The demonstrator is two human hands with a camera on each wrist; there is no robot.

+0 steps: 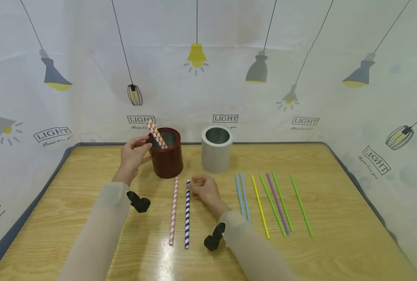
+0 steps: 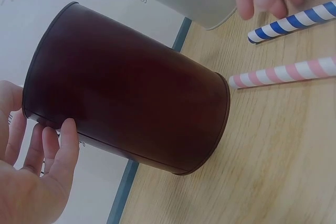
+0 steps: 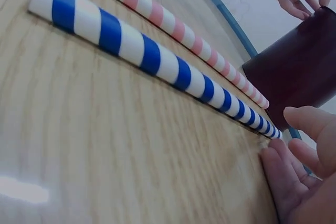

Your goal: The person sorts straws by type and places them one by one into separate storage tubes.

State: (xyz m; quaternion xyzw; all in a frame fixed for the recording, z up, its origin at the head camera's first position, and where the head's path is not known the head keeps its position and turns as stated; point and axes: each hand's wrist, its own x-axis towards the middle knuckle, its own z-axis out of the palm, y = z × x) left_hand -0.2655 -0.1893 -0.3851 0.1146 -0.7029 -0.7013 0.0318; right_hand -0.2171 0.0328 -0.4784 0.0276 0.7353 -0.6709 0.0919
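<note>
My left hand holds the rim of a dark red leather-look cup, fingertips on its wall in the left wrist view. Inside the cup, paper straws with orange stripes and red dots lean left above the rim. A blue-and-white striped paper straw lies on the table, and my right hand is at its far end. In the right wrist view the thumb and fingers are apart, with fingertips low beside that end. Parallel to it, a pink-and-white striped straw lies to the left.
A white cup stands right of the dark red one. Several thin plain straws lie at the right: light blue ones, a yellow one, a purple one and green ones. A printed cloth backdrop surrounds the wooden table.
</note>
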